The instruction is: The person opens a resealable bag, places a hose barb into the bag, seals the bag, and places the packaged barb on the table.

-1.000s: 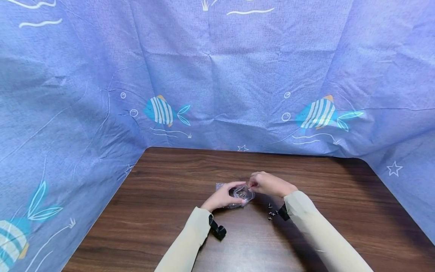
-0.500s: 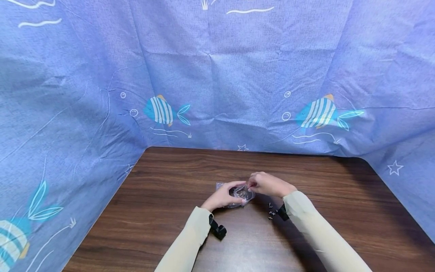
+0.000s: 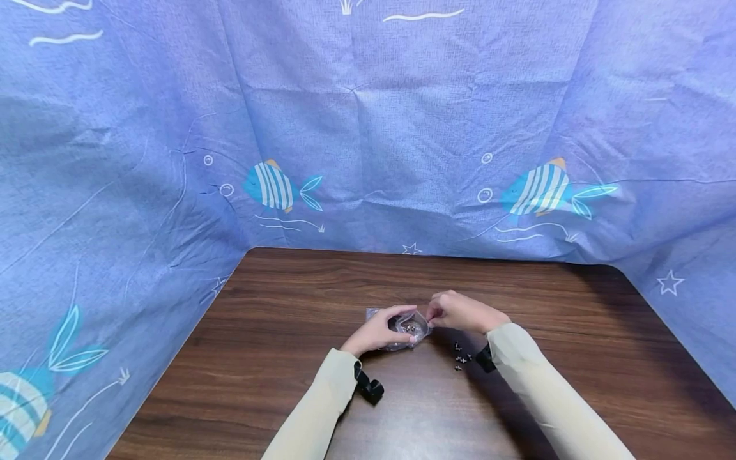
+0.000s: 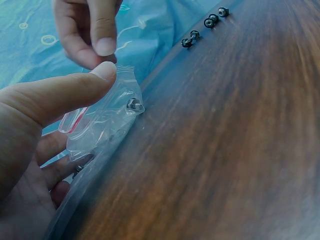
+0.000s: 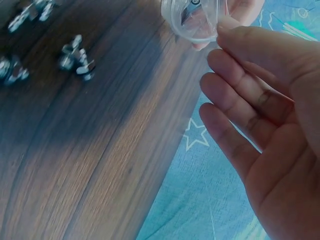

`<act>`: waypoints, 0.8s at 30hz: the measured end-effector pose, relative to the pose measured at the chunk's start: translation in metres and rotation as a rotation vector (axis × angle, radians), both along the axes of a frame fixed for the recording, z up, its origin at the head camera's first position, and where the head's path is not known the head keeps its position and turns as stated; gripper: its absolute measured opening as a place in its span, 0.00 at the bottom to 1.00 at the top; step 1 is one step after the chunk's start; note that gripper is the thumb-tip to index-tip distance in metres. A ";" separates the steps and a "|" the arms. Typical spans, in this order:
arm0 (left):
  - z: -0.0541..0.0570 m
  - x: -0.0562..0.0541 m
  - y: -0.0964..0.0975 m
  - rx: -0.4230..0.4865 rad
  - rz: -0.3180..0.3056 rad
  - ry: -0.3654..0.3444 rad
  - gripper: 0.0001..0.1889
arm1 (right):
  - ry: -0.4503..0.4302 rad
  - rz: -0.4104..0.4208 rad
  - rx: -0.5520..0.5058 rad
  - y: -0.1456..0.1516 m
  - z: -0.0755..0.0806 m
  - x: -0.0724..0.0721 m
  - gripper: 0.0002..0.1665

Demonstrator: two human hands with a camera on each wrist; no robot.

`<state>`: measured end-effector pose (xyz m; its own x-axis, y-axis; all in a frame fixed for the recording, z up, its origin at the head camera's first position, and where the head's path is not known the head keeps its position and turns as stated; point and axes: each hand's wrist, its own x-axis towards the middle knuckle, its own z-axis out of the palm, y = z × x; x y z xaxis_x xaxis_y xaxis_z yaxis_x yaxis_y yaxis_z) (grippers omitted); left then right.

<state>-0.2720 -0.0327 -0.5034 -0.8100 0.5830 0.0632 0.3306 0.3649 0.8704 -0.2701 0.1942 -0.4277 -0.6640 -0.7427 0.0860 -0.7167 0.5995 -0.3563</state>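
My left hand point(image 3: 376, 333) holds a clear plastic zip bag point(image 3: 423, 333), thumb on one side of its mouth and fingers on the other. The mouth gapes, and a red line runs along the seal in the left wrist view. Inside lie small metal screws point(image 4: 134, 104). My right hand point(image 3: 460, 312) is at the bag's right side, its thumb and forefinger pinching the rim. In the right wrist view its other fingers point(image 5: 227, 95) are loosely bent and bare. The forefinger's tip is hidden behind the thumb.
Several more screws point(image 3: 459, 360) lie on the dark wooden table point(image 3: 310, 396), to the right of the bag and near my right wrist. A blue cloth point(image 3: 368, 140) with fish on it hangs behind the table and along its sides.
My right hand has shifted slightly to the right, and the bag's mouth shows more fully. My left hand and the loose screws stay where they were.
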 end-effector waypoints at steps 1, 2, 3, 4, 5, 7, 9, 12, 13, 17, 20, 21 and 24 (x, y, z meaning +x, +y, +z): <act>0.000 0.000 0.000 -0.001 -0.001 0.003 0.34 | -0.011 -0.004 0.003 0.001 0.000 0.000 0.02; 0.000 0.000 0.000 -0.002 -0.002 0.008 0.35 | -0.029 -0.014 0.006 0.003 0.000 0.001 0.02; 0.000 0.000 0.000 -0.003 -0.003 0.015 0.35 | -0.046 -0.025 0.011 0.004 0.000 0.001 0.03; 0.000 -0.001 0.000 -0.001 -0.005 0.020 0.35 | -0.060 -0.035 0.014 0.006 0.000 0.002 0.03; 0.000 -0.001 0.000 -0.001 -0.006 0.022 0.35 | -0.070 -0.042 0.018 0.008 0.000 0.002 0.03; -0.001 -0.001 0.001 0.001 -0.008 0.028 0.35 | -0.093 -0.061 0.026 0.011 0.000 0.003 0.03; -0.001 -0.001 0.001 0.004 -0.008 0.026 0.35 | -0.104 -0.071 0.029 0.014 0.000 0.004 0.04; 0.000 -0.001 0.000 0.006 -0.008 0.018 0.35 | -0.104 -0.070 0.037 0.019 -0.001 0.005 0.04; 0.000 0.000 0.000 0.010 -0.007 0.010 0.35 | -0.107 -0.071 0.038 0.021 -0.001 0.005 0.04; 0.005 0.003 0.000 0.018 -0.005 -0.009 0.34 | -0.113 -0.051 0.047 0.026 -0.005 0.003 0.04; 0.005 0.002 0.000 0.011 -0.003 -0.011 0.34 | -0.135 -0.041 0.045 0.029 -0.007 0.003 0.05; 0.001 0.000 0.000 0.012 -0.002 -0.009 0.35 | -0.135 -0.034 0.044 0.030 -0.007 0.003 0.05; 0.001 -0.001 0.000 0.008 -0.005 -0.004 0.35 | -0.151 -0.040 0.046 0.032 -0.007 0.005 0.05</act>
<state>-0.2727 -0.0325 -0.5022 -0.8071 0.5868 0.0647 0.3289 0.3560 0.8747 -0.2653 0.2264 -0.4352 -0.6958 -0.7164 -0.0504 -0.6325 0.6445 -0.4296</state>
